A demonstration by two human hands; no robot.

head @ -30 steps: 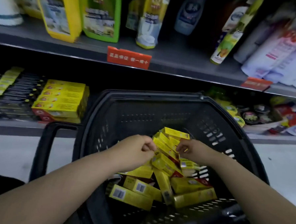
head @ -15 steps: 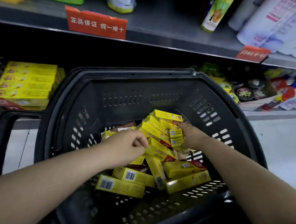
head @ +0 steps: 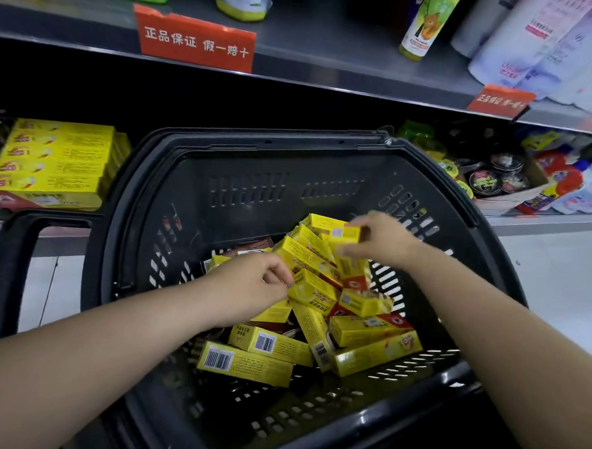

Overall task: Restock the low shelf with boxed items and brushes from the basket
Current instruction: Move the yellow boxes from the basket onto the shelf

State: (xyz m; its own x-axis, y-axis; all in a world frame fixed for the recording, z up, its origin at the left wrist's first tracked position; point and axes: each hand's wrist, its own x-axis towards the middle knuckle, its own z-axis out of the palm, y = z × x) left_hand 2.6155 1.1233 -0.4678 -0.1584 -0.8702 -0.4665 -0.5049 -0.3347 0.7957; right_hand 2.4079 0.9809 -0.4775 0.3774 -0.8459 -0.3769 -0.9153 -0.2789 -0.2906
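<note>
A black plastic basket [head: 263,174] stands in front of the low shelf [head: 541,225] and holds a heap of several long yellow boxes [head: 361,330]. My right hand [head: 381,240] grips the far ends of a few yellow boxes [head: 346,258] at the top of the heap, thumb over one box end. My left hand [head: 250,287] is curled with its fingertips at the near end of a yellow box [head: 313,290] in the same bunch. On the low shelf at the left lies a stack of matching yellow boxes [head: 51,163]. No brushes are visible.
The basket's handle [head: 9,278] lies folded out to the left. Round tins and packets [head: 496,180] crowd the low shelf at the right. The upper shelf [head: 331,51] carries bottles and red price tags. Pale floor tiles [head: 558,289] show at right.
My right hand has lifted its end of the bunch of boxes slightly and regripped on top. My left hand stays at the near end. The camera has tilted a little closer to the basket.
</note>
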